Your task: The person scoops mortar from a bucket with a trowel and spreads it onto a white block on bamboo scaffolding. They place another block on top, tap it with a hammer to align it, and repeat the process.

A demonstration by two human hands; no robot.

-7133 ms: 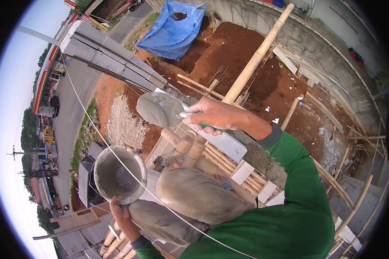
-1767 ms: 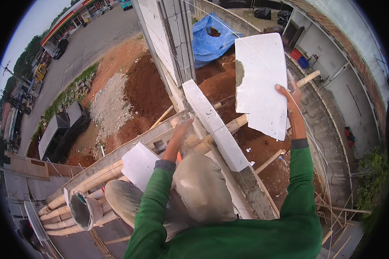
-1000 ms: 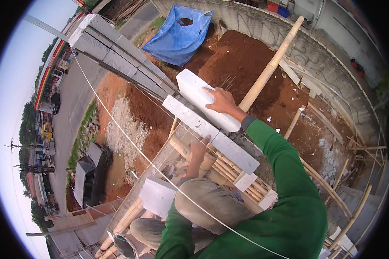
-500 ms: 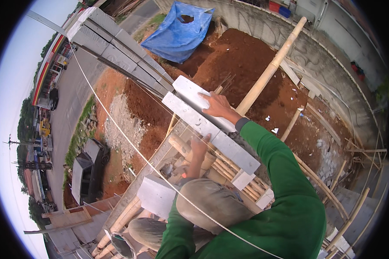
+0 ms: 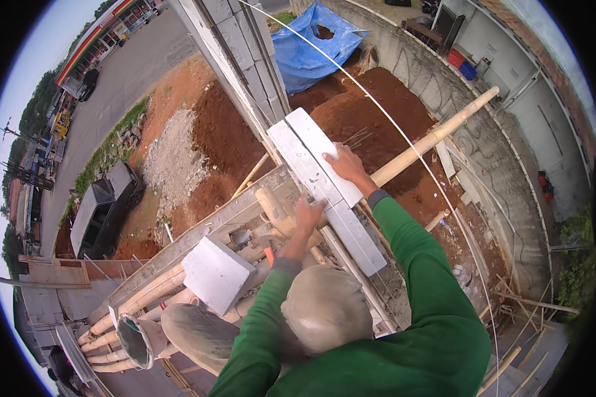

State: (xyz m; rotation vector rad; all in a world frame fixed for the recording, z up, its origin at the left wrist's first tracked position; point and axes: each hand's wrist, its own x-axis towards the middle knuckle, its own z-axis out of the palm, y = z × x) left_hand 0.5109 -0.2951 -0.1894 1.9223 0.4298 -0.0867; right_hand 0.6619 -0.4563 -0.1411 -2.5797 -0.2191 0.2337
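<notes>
My right hand point(image 5: 344, 164) grips the outer side of a pale concrete block point(image 5: 311, 135), its fingers over the top edge and its thumb not visible. This block lies alongside another pale block point(image 5: 291, 152), with a thin dark gap between them. My left hand point(image 5: 308, 217) rests against the near side of that second block, fingertips apart near its end, some fingers hidden. A further pale block point(image 5: 356, 239) continues the row toward me. Left of my knees, a loose white block point(image 5: 212, 274) sits on the bamboo.
Bamboo poles point(image 5: 169, 284) form scaffolding beneath me. A bucket point(image 5: 134, 341) stands at lower left. One thick bamboo pole point(image 5: 437, 135) juts out at right, and a white string point(image 5: 397, 126) crosses the view. Red soil point(image 5: 384, 99) and a blue tarp point(image 5: 314, 49) lie below.
My view has turned, shifting the street and the block column. The outer block now lies closer against the near row. Both hands stay at the blocks.
</notes>
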